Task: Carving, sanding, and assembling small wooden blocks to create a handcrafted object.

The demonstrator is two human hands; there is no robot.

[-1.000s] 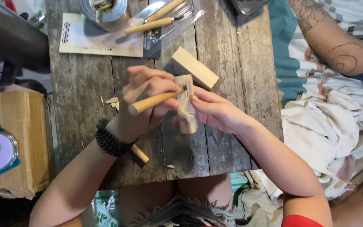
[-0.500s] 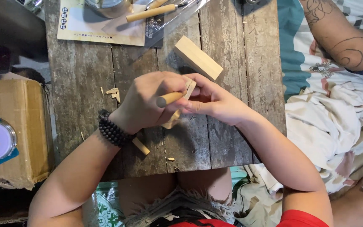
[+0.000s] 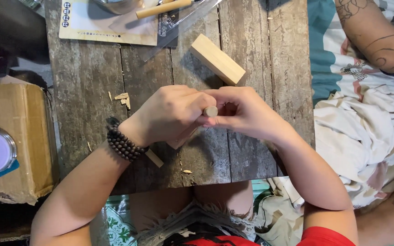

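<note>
Wooden handle (image 3: pixel 210 110) sits clamped in the left hand (image 3: pixel 172 114); right hand (image 3: pixel 245 114) grip closes beside it, mid-carving; steady control matters.

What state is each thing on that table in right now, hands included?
Left hand: closed around a wooden handle, only its round end showing.
Right hand: closed, touching the left hand.
Workpiece: mostly hidden under the hands.
Wood block: lying flat, untouched.
Wood chips: loose on the table.
Second tool: lying on a plastic sleeve.
Cardboard box: closed.
</note>
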